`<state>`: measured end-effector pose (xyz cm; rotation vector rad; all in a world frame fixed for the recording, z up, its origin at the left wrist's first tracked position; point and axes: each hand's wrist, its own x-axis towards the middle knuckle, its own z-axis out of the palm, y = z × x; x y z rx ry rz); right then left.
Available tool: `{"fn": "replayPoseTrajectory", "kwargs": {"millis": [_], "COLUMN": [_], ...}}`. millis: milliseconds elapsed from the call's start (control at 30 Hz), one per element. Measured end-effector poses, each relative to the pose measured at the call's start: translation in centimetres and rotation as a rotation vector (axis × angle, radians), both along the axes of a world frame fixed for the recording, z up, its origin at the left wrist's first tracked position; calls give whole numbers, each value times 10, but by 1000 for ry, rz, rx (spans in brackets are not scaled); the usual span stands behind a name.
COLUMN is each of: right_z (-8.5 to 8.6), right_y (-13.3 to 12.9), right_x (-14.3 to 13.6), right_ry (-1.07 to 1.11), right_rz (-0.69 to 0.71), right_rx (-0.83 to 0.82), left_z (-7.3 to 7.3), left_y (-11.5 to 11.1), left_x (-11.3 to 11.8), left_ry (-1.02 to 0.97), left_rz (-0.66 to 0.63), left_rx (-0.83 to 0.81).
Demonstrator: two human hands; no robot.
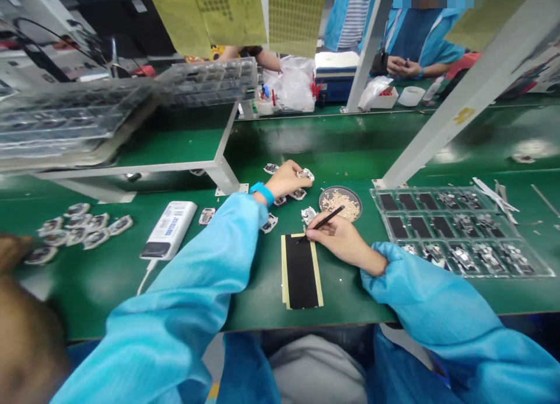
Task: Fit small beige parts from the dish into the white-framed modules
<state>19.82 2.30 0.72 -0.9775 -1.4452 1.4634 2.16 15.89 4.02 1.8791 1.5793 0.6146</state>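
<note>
Grip, right hand point(336, 236): my fingers are pinched around a slim black tool point(328, 218), slanting down to a dark point over the far end of the black sheet point(301, 278). Whether the tip touches the surface, I cannot tell. Grip, left hand point(283, 182): thumb and fingertips closed on a small white-framed part point(305, 174), held beyond the sheet; a blue wristband point(261, 192) circles that wrist.

Landmark for all positions: the sheet, lying flat on the green bench point(258, 310) in front of me, pale yellow strips along its long sides.

Just beyond it: several loose parts point(270, 223), some partly hidden by my left hand. Beyond and to its right: a round dish point(322, 197) holding beige bits, near my right hand.

Farther right of it: a clear compartment tray point(536, 271). Far and middle rows: black rectangles in the three left compartments, metallic assemblies in the two right ones. Nearest row: metallic assemblies, the leftmost partly behind my sleeve.

Left of it, past my left forearm: a white power-bank-like device point(174, 220) with a white cable point(147, 277). Farther left: a cluster of similar parts point(83, 227). Well beyond: a co-worker's hands point(405, 67), near each other.
</note>
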Motion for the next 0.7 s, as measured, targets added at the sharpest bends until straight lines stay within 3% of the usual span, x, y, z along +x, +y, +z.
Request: {"fn": "replayPoseTrajectory", "kwargs": {"millis": [67, 133, 167, 233, 367, 567, 700], "right_z": [-10, -18, -20, -23, -24, -23, -19], "right_y": [-2, -2, -1, 2, 3, 2, 5], "right_x": [-11, -20, -23, -28, -30, -31, -28], "right_ry": [54, 66, 60, 35, -40, -64, 40], "right_rz": [-44, -95, -122, -162, -198, -199, -190], "right_rx": [-33, -38, -37, -44, -40, -31, -96], "left_z": [0, -2, -4, -7, -14, -32, -35], "left_y": [-37, -75, -92, -119, -143, -150, -153], "left_x": [-21, -42, -51, -66, -76, -69, -70], "left_ry": [-158, -631, -763, -858, -733, -357, -299], "left_rz": [-34, -98, -121, -168, -193, -139, -147], "left_rx": [-66, -222, -284, -416, -486, -188, -131]}}
